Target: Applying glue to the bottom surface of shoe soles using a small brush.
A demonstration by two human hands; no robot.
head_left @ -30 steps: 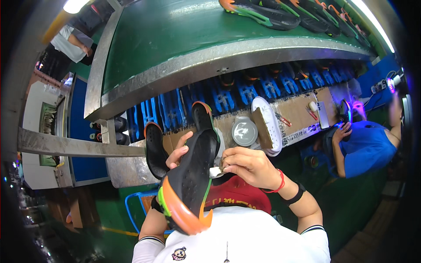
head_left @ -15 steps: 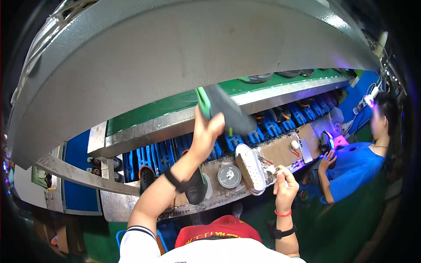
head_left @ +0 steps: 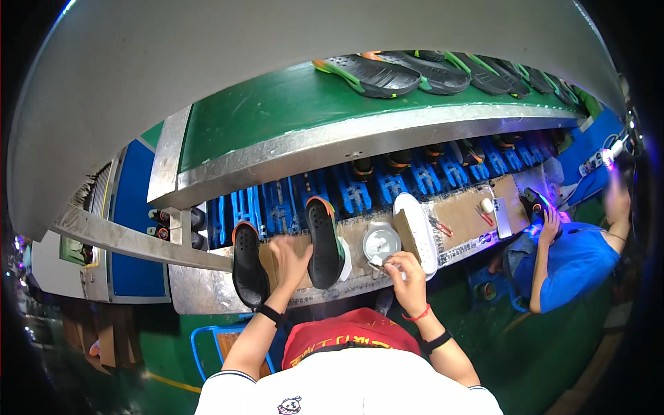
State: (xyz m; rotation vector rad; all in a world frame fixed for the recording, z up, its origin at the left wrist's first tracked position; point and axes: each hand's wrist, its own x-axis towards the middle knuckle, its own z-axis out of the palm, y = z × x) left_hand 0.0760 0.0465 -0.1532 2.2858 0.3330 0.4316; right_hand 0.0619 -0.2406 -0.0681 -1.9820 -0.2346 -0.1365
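Observation:
My left hand (head_left: 290, 259) is over the bench between two black shoe soles, its fingers apart and holding nothing. Its thumb is close to the right-hand sole (head_left: 324, 245), which has an orange and green rim; whether they touch is unclear. On its other side lies the second black sole (head_left: 249, 270). My right hand (head_left: 409, 280) pinches a small pale-tipped tool (head_left: 375, 263), maybe a brush, just in front of a round grey dish (head_left: 381, 242) with white stuff inside. Beside the dish rests a long white tray-like piece (head_left: 423, 242) with a brown inner side.
Past the bench runs a row of blue racks (head_left: 277, 207), with a green belt (head_left: 277, 131) above bearing several soles (head_left: 377, 76). A grey metal hood (head_left: 138, 76) arches overhead. Red-handled tools (head_left: 441, 227) and a phone (head_left: 503, 218) lie rightward. A person in blue (head_left: 574, 263) sits at right.
My left hand has let go of the dark green-edged sole it held up near the belt and come down to the bench. My right hand has moved left to the dish.

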